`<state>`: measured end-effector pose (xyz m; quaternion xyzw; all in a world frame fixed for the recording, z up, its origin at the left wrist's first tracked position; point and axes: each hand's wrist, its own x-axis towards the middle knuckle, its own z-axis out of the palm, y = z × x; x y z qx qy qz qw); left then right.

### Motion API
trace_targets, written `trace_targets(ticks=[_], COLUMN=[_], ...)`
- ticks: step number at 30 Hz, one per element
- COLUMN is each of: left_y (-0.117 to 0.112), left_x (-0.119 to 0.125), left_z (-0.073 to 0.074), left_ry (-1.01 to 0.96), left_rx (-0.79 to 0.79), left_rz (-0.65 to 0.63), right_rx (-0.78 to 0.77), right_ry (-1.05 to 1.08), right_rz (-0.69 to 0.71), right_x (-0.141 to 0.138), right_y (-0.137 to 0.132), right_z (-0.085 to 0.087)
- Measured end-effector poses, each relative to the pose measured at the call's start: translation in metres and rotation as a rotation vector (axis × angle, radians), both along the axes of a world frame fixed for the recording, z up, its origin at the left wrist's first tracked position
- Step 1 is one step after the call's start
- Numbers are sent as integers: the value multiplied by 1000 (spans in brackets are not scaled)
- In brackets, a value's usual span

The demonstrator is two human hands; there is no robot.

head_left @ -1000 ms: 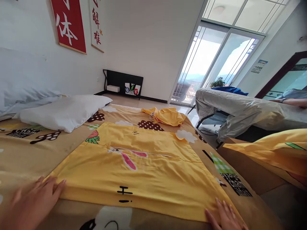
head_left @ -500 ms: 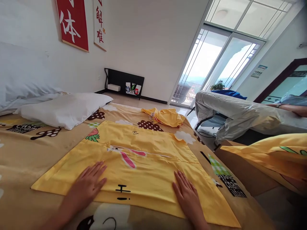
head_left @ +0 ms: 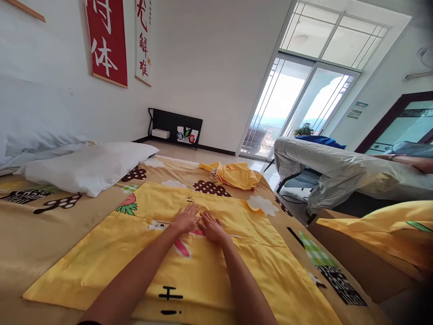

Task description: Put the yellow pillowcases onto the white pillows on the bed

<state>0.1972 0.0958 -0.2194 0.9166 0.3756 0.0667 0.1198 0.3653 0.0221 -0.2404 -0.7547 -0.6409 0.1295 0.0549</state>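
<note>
A yellow pillowcase (head_left: 111, 257) with a rabbit print, a carrot and "Hi" lettering lies spread flat on the patterned bed sheet (head_left: 20, 243). My left hand (head_left: 186, 219) rests flat on its middle, fingers stretched out, just right of the rabbit's eye. Close beside it, my right hand (head_left: 212, 227) also presses on the cloth with fingers extended, covering part of the pink ears. Neither hand holds anything. Both forearms reach across the near half of the pillowcase.
A white pillow (head_left: 88, 164) lies at the left. Another yellow cloth (head_left: 237, 175) sits crumpled at the bed's far edge. On the right are a yellow fabric piece (head_left: 382, 228), a cardboard box (head_left: 358, 253) and a plastic-covered sofa (head_left: 324, 158) with a person's arm (head_left: 411, 161) over it.
Both hands have moved forward and inward, from the near left and right parts of the pillowcase to its middle, side by side. The view has tilted up slightly.
</note>
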Motion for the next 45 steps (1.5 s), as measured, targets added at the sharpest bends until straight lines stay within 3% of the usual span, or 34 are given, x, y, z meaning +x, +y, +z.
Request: trace_targets(ticks=[2, 5, 7, 9, 11, 14, 17, 20, 21, 23, 28, 31, 35, 39, 42, 45], left_y=[45, 110, 137, 145, 136, 104, 75, 78, 90, 124, 219, 239, 232, 215, 191, 159], left_x=[-43, -124, -162, -176, -166, -114, -39, 8, 9, -13, -108, -122, -116, -119, -102, -57], left_z=[-19, -46, -58, -62, -60, -48, -40, -43, -47, -57, -77, -79, -76, -60, -44, -41], left_ry=[34, 68, 69, 104, 171, 256, 175, 82, 61, 25, 98, 121, 125, 56, 8, -33], left_rx=[-4, 22, 63, 166, 277, 187, 32, -5, 0, 38, 40, 21, 76, 240, 305, 261], left_rz=[138, 472, 570, 600, 537, 228, -90, -159, -132, -21, 301, 381, 372, 348, 191, -65], right_rx=[-75, -138, -139, -115, -86, -14, 84, 128, 124, 87, -40, -43, -49, -63, -29, 51], right_ry=[-25, -96, -179, -239, -254, -248, -207, -137, -114, -87, -169, -247, -303, -292, -295, -280], right_rz=[-121, -385, -499, -558, -587, -522, -232, 48, 95, 79, -312, -413, -541, -569, -550, -379], right_x=[47, 123, 158, 171, 163, 118, 51, 15, 21, 60, 205, 235, 226, 215, 188, 121], right_y=[-13, -48, -64, -68, -60, -30, 11, 40, 42, 36, -3, 1, 23, 23, 24, 48], right_z=[-7, -16, -21, -24, -22, -16, -13, -17, -19, -23, -37, -49, -54, -36, -16, -6])
